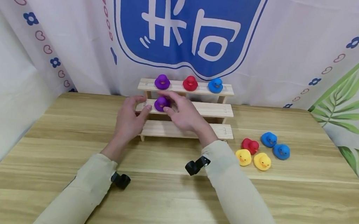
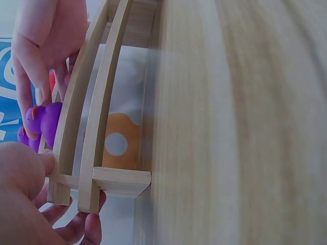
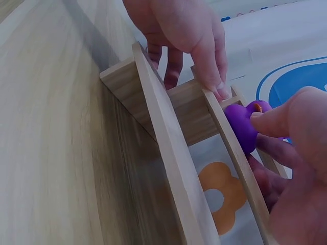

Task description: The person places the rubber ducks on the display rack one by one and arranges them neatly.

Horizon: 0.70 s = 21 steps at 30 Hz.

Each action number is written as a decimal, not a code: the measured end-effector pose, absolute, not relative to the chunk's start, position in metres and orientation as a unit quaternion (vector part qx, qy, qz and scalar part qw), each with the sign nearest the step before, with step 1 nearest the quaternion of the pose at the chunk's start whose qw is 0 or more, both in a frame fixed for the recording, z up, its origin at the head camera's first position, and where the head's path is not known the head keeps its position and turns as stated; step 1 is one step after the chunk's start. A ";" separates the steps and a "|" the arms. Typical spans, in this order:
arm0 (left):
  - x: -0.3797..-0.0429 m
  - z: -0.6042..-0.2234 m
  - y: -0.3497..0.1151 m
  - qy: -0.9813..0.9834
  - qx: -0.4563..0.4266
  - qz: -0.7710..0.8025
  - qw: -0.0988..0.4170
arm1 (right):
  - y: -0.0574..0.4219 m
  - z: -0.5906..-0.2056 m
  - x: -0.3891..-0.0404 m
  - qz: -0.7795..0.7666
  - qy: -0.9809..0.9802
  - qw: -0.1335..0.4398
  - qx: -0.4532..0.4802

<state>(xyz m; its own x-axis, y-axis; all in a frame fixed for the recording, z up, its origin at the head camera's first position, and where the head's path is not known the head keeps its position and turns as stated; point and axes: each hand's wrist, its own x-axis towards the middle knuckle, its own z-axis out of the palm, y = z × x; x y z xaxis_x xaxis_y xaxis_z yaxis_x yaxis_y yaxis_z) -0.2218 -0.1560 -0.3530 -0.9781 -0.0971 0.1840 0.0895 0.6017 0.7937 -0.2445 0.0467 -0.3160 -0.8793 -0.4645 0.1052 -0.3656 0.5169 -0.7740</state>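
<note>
A purple rubber duck point(image 1: 160, 104) sits on the middle tier of a three-tier wooden stand point(image 1: 216, 109), toward its left end. My right hand point(image 1: 185, 113) pinches this duck, with the thumb at its front and the fingers behind, as the right wrist view shows. At the stand's left end, my left hand point(image 1: 130, 119) holds the wood. Its thumb lies on the middle tier and the fingers curl round the end in the left wrist view. Along the top tier stand another purple duck point(image 1: 162, 82), a red duck point(image 1: 190, 83) and a blue duck point(image 1: 215, 85).
Right of the stand, on the wooden table point(image 1: 160, 195), lie a red duck point(image 1: 250, 146), two blue ducks point(image 1: 281, 151) and two yellow ducks point(image 1: 262, 161). A white cloth with a blue emblem point(image 1: 186, 28) hangs close behind the stand.
</note>
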 end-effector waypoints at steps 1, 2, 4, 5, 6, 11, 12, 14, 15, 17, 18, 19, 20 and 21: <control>-0.222 -0.353 -0.156 -0.889 0.002 -0.446 0.105 | 0.048 -0.316 -0.244 -0.431 0.868 0.058 -0.241; -0.222 -0.353 -0.156 -0.889 0.003 -0.446 0.104 | 0.049 -0.316 -0.244 -0.432 0.866 0.058 -0.244; -0.222 -0.354 -0.156 -0.890 0.004 -0.445 0.103 | 0.052 -0.317 -0.243 -0.434 0.864 0.055 -0.247; -0.222 -0.354 -0.156 -0.890 0.005 -0.445 0.103 | 0.054 -0.316 -0.243 -0.437 0.863 0.055 -0.247; -0.222 -0.354 -0.156 -0.890 0.005 -0.444 0.103 | 0.056 -0.316 -0.242 -0.440 0.862 0.056 -0.247; -0.222 -0.353 -0.156 -0.891 0.008 -0.443 0.103 | 0.067 -0.315 -0.237 -0.451 0.856 0.052 -0.245; -0.222 -0.353 -0.156 -0.890 0.008 -0.444 0.102 | 0.070 -0.314 -0.235 -0.452 0.856 0.051 -0.245; -0.222 -0.353 -0.156 -0.890 0.008 -0.445 0.101 | 0.076 -0.313 -0.232 -0.454 0.855 0.045 -0.245; -0.222 -0.353 -0.156 -0.889 0.008 -0.446 0.100 | 0.079 -0.313 -0.231 -0.457 0.853 0.043 -0.247; -0.222 -0.353 -0.156 -0.889 0.008 -0.447 0.099 | 0.086 -0.312 -0.229 -0.460 0.852 0.038 -0.247; -0.222 -0.353 -0.156 -0.889 0.007 -0.447 0.099 | 0.089 -0.311 -0.227 -0.461 0.851 0.035 -0.247; -0.222 -0.352 -0.156 -0.889 0.007 -0.447 0.099 | 0.092 -0.310 -0.226 -0.462 0.851 0.032 -0.248; -0.222 -0.352 -0.156 -0.889 0.007 -0.446 0.099 | 0.096 -0.310 -0.224 -0.464 0.850 0.028 -0.250; -0.222 -0.353 -0.156 -0.889 0.007 -0.446 0.100 | 0.099 -0.309 -0.223 -0.464 0.849 0.024 -0.251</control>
<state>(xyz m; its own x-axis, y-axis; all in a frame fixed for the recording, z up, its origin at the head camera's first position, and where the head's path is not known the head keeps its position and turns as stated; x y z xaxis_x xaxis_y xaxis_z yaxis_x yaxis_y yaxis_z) -0.2222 -0.1557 -0.3525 -0.9801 -0.1015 0.1708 0.0762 0.6021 0.7948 -0.2231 0.0992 -0.3091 -0.8729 -0.4485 0.1919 -0.4037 0.4432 -0.8004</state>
